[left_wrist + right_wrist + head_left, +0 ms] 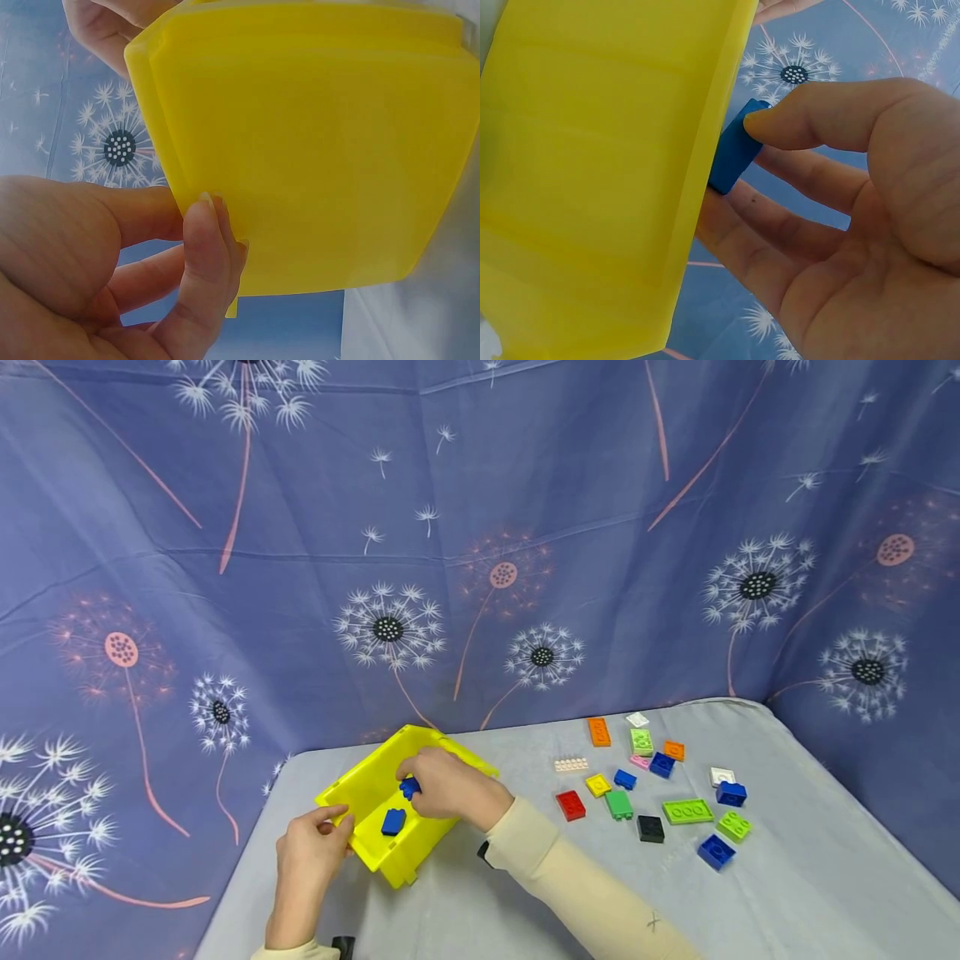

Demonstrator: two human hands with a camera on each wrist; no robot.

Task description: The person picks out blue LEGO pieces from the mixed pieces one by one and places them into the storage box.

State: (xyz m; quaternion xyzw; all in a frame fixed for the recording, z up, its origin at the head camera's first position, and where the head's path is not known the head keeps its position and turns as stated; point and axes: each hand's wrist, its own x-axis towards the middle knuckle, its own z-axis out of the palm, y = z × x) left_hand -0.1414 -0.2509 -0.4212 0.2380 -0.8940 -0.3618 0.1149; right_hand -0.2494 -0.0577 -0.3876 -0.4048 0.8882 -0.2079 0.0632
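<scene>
A yellow bin (420, 847) stands at the left of the table, its opening facing up. My left hand (311, 852) pinches the rim at its near left corner; in the left wrist view thumb and fingers grip the yellow wall (315, 150) from both sides. Over the bin's opening, my right hand (450, 785) holds a blue toy brick (739, 146) between thumb and fingers, and the bin's side hides part of it in the right wrist view. A second blue brick (393, 822) lies on the bin's floor.
To the right, several toy bricks are scattered on the grey cloth, among them a red brick (571, 805), a green brick (619, 804), a black brick (651, 828) and a long lime brick (687, 811). A dandelion-patterned curtain (465, 468) hangs behind the table.
</scene>
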